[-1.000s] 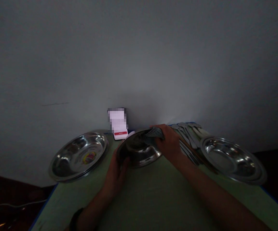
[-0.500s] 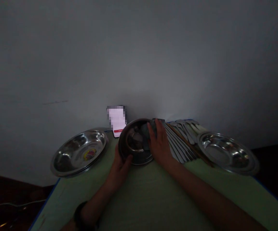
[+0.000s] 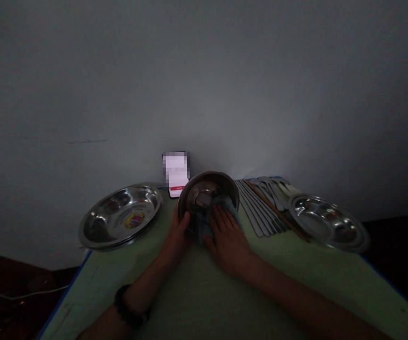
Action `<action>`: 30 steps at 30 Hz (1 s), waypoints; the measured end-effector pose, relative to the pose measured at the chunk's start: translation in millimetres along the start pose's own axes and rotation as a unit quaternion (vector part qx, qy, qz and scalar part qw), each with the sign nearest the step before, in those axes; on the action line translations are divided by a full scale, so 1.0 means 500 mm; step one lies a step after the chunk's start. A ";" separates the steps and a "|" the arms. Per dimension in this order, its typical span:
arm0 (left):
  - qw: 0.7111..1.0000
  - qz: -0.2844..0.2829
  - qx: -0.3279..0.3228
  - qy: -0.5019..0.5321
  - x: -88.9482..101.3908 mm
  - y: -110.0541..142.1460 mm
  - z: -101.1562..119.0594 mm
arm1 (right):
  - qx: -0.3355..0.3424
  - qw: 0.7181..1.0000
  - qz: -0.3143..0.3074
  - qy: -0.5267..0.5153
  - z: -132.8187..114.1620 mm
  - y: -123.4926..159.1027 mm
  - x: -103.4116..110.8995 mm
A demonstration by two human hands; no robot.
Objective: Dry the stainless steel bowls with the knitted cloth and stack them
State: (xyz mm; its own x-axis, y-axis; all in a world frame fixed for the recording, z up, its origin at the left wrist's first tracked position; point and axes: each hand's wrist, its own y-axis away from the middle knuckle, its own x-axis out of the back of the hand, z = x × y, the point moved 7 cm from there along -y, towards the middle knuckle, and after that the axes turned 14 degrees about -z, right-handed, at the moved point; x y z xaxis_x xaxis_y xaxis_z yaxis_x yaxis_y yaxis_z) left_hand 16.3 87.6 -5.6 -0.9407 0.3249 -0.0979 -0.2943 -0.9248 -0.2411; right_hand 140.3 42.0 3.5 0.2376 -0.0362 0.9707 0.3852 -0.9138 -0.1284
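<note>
A metal bowl [image 3: 201, 185] is tilted toward me in the middle of the table. My left hand [image 3: 176, 240] grips its near left side, the thumb over the rim and the other fingers mostly hidden behind the wall. A grey-green cloth [image 3: 204, 227] lies inside the bowl and over its right rim. My right hand [image 3: 229, 243] presses this cloth against the bowl's near right inner side, fingers stretched forward over it. Part of the cloth is covered by the hand.
Metal basins, apparently stacked, [image 3: 119, 236] stand left; a metal dish [image 3: 327, 222] sits right. Between bowl and dish lie several metal chopsticks [image 3: 260, 212], a brown stick [image 3: 267, 200] and several spoons [image 3: 273, 191]. A lit phone [image 3: 176, 172] leans on the wall [image 3: 204, 85]. The table [image 3: 196, 302] is pale green.
My right hand and the cloth have moved from the bowl's far right rim down to its near right side. The bowl now tilts more toward me.
</note>
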 end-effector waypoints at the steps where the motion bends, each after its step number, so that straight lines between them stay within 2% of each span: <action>1: 1.000 0.004 -0.002 -0.012 0.001 0.000 0.004 | 0.007 1.000 0.000 -0.006 -0.011 0.002 -0.001; 6: 0.996 0.035 0.015 -0.075 0.015 0.013 0.012 | 0.049 0.999 -0.007 -0.018 -0.037 0.013 0.002; 11: 0.996 0.037 0.027 -0.071 0.015 0.019 0.011 | 0.102 0.995 -0.021 0.001 -0.018 0.027 0.011; 13: 0.997 0.039 0.028 -0.065 0.014 0.019 0.015 | 0.097 0.995 0.004 0.020 -0.002 0.031 0.022; 16: 0.993 0.073 0.043 -0.084 0.023 0.021 0.017 | 0.095 0.990 0.086 0.058 0.017 0.039 0.048; 20: 0.994 0.080 0.032 -0.069 0.030 0.017 0.013 | 0.039 0.981 0.176 0.078 0.052 0.045 0.072; 25: 0.994 0.076 0.021 -0.076 0.029 0.014 0.015 | -0.074 0.978 0.180 0.071 0.084 0.046 0.074; 30: 0.992 0.066 0.013 -0.111 0.022 0.016 0.030 | -0.093 0.979 0.176 0.055 0.091 0.043 0.074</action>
State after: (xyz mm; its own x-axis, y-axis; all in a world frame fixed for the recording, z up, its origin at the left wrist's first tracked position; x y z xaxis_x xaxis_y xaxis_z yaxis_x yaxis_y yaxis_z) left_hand 1.3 80.7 5.9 -0.9844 0.1524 0.0884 -0.1682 -0.9622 -0.2142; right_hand 198.2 39.3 27.4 0.2257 -0.3950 0.8905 0.1261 -0.8946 -0.4288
